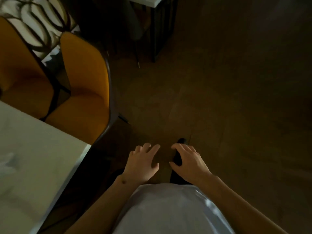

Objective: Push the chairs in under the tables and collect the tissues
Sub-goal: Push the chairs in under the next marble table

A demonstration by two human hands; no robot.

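Two orange chairs stand at the left beside a white table [42, 149]. The nearer chair [84, 92] has its seat tucked partly under the table edge; the farther chair [22, 73] is beside it. A pale blurred shape, maybe a tissue [7, 162], lies on the table at the far left. My left hand [143, 163] and my right hand [189, 162] hover in front of my body over the floor, fingers spread, holding nothing. Both hands are to the right of the table corner and touch neither chair.
Dark brown floor [219, 98] spreads ahead and to the right. Another white table [148, 1] on a black frame stands at the top, with a grey chair [133, 19] beside it. A black-and-white patterned surface [33, 19] shows at the top left.
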